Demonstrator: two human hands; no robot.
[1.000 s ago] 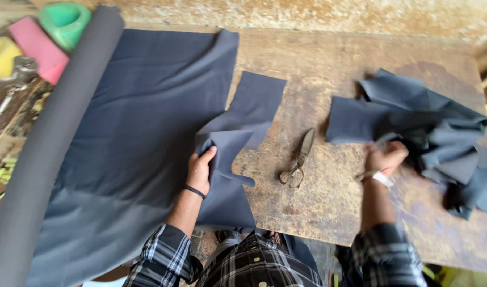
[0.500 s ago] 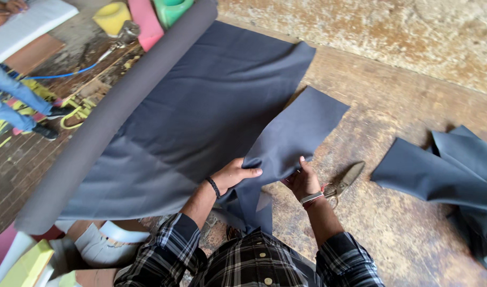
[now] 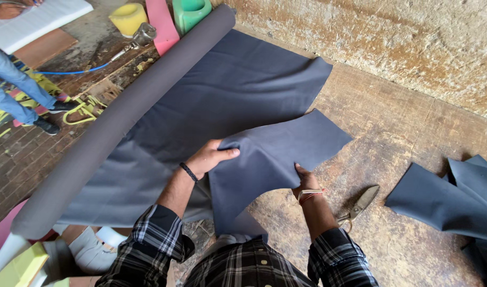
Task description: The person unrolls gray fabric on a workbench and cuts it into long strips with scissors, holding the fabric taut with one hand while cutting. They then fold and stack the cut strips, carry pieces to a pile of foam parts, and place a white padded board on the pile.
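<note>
Both hands pinch 1 cut piece (image 3: 275,159) of dark grey cloth: left hand (image 3: 209,158) closed on its top-left corner, thumb on top, lifting that edge off the big sheet (image 3: 222,90); right hand (image 3: 305,182) grips the lower right edge, fingers tucked under so can't see how tight. Piece sits half on the sheet, half on the worn bench (image 3: 403,122), prob held at 2 points to keep it flat. Shears (image 3: 359,204) lie just beside the right wrist, w/in reach. Roll (image 3: 121,119) runs along the sheet's far-left edge. More cut bits (image 3: 451,199) piled at right, well apart.
</note>
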